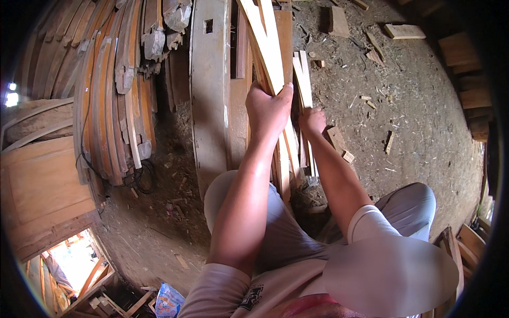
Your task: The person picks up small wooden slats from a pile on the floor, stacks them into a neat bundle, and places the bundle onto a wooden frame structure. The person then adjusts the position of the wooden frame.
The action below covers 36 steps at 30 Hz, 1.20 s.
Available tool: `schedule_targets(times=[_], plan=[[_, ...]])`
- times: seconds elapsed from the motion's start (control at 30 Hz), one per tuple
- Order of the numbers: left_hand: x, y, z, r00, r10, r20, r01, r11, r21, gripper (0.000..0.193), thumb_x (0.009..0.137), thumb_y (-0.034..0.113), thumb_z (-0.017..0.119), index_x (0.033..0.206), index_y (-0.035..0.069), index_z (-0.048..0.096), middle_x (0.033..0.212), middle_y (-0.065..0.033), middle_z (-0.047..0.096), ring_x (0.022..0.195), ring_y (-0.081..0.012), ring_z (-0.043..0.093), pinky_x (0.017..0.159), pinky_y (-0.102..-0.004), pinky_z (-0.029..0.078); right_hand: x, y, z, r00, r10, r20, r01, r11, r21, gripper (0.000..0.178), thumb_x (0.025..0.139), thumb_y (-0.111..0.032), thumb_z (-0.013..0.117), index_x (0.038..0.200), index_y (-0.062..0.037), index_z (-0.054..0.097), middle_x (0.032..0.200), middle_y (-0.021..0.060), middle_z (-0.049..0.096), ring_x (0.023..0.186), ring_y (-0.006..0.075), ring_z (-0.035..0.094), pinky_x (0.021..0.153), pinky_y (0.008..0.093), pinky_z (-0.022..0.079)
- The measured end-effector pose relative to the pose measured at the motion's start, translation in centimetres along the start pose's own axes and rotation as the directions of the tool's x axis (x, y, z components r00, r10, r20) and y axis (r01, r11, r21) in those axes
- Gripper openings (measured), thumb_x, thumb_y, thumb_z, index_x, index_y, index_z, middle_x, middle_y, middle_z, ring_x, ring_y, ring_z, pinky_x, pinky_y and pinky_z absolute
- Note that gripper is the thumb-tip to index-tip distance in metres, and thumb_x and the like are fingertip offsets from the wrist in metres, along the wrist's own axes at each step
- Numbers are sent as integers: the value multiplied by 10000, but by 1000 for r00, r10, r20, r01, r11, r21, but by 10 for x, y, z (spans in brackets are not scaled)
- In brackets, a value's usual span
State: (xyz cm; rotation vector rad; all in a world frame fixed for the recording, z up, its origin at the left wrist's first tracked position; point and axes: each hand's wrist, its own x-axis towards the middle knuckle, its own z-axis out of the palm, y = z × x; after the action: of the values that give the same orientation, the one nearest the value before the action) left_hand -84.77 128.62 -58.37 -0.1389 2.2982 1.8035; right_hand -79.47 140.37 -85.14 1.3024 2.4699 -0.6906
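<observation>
My left hand [269, 110] is wrapped round long pale wooden strips [270, 50], with the thumb laid along them. The strips run from the top edge down toward my lap, above a brown board [285, 37]. Lower and to the right, my right hand [312, 121] is closed on a bundle of thinner wooden strips [302, 77]. Its fingers are partly hidden, and the bundle's lower ends stand out below the hand. Left of my left hand lies a wide grey plank [209, 100] with a square hole near its top.
A large stack of curved timber slats [108, 100] fills the left side, with a dark cable [143, 177] at its foot. Offcuts such as a wood block [339, 22] and a flat piece [405, 32] are strewn over the dirt floor [419, 106]. A panelled board [45, 183] stands far left.
</observation>
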Motion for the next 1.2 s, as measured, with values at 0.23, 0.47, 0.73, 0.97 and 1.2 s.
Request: schedule_targets(times=[0.23,0.47,0.73,0.97,1.2], plan=[[3,-6,2,997,72,-31,-72,997,9,287,848,147,765,1003,-74,668,869,-176,755,765,-231,748,704,-361,583,7,4,12,998,-52,34,51,998,45,592,836,-387,789,1221,21,602,1275,240,614,1189,399,647,969,499,568],[-3,9,0,997,-44,56,43,999,19,333,877,172,768,1068,-75,651,928,-135,729,770,-168,681,712,-341,545,-1,4,6,998,-63,-20,64,997,52,517,865,-358,771,1210,-3,620,1189,235,681,1101,408,705,943,505,582],[13,-8,6,999,-35,23,34,998,52,312,855,144,738,1059,-66,631,869,-113,700,706,-168,664,647,-342,539,36,39,-61,937,-185,296,87,946,313,478,908,-342,744,1215,8,632,1107,233,724,1020,405,735,844,456,603],[31,-27,41,999,11,-30,-9,997,74,375,894,284,797,999,-59,688,827,-136,723,732,-207,691,684,-388,540,-48,16,-247,737,-621,267,218,593,775,310,1114,-206,521,1356,-18,480,1095,86,637,1024,207,660,874,399,533],[7,-3,82,998,-61,-8,61,998,8,668,904,610,756,907,-51,664,760,-201,723,706,-342,738,645,-433,569,-81,25,-235,738,-669,84,335,472,816,305,1130,-129,451,1413,-19,478,1136,82,609,1074,201,578,1001,365,474]])
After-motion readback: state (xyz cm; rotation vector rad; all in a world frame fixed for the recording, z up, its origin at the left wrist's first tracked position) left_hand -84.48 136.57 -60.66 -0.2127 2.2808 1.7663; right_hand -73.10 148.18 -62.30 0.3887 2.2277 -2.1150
